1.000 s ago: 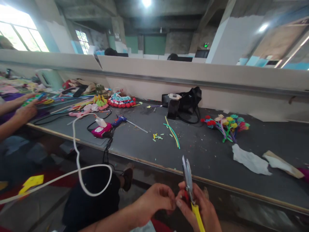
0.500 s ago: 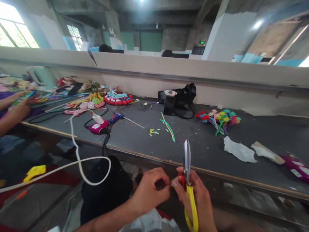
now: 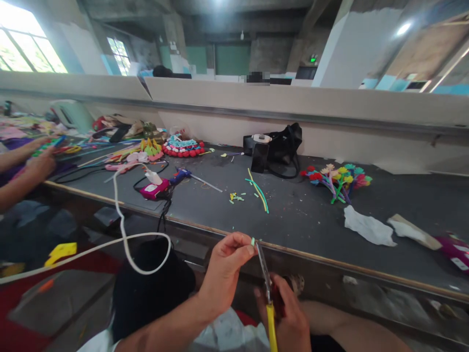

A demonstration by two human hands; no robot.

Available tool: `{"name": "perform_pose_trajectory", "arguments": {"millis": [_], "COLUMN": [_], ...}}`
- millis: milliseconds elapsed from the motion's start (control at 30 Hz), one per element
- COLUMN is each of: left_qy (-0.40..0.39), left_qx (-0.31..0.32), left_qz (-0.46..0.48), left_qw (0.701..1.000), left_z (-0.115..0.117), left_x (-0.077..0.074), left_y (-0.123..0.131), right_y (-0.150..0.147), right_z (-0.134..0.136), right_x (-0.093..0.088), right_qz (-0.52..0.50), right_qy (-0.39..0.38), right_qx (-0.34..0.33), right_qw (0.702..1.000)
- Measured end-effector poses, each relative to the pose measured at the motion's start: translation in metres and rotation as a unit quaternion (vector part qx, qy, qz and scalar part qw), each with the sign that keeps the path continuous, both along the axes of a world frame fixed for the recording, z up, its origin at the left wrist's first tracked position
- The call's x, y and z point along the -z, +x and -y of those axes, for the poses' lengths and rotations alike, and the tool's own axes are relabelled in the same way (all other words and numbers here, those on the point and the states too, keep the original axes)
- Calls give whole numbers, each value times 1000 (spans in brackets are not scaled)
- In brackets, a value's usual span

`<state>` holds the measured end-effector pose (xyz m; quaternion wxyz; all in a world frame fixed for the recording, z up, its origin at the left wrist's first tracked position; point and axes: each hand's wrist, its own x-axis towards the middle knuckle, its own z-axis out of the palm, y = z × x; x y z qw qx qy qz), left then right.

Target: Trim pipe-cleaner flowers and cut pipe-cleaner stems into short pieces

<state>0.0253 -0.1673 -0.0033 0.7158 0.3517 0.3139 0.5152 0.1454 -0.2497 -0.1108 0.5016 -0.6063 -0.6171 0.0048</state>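
Between the thumb and fingertips of my left hand [image 3: 227, 269] is a small pale green piece [image 3: 252, 241], likely cut from a fuzzy stem. My right hand [image 3: 287, 315] is closed around the scissors [image 3: 264, 266], which have a yellow handle; their blade tips reach up to the piece at my left fingertips. Beyond the hands on the table lie short green and yellow bits [image 3: 236, 197] in a small heap. Beside them, a green and a yellow stem [image 3: 261, 194] cross each other.
A bunch of colourful flowers [image 3: 339, 180] lies at the right, near white tissue [image 3: 368, 226]. A black bag [image 3: 282, 146] leans by the partition. At left are a glue gun [image 3: 179, 175], a magenta power strip [image 3: 154, 189], a looping white cable [image 3: 120, 215] and a co-worker's hands [image 3: 40, 161].
My left hand has risen slightly and now shows the pale green piece. The scissors have come down and left, their tips now at my left fingertips.
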Motion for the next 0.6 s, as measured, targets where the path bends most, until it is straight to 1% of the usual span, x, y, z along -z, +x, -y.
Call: {"name": "perform_pose_trajectory", "arguments": {"millis": [167, 233, 433, 600], "left_qy": [-14, -19, -29, -34], "left_qx": [-8, -8, -12, -17], "left_qz": [-8, -7, -2, -12], "left_qw": [1000, 1000, 1000, 999], "left_z": [3, 4, 5, 5], "left_x": [3, 3, 2, 0], "left_y": [3, 5, 9, 7], "right_y": [4, 4, 0, -2], "right_z": [0, 1, 5, 5], "right_x": [-3, -3, -5, -3], "right_qz": [26, 29, 0, -7], "right_qy": [13, 6, -37, -21], "right_qx": [4, 6, 24, 26], "right_qw": [1000, 1000, 999, 999]}}
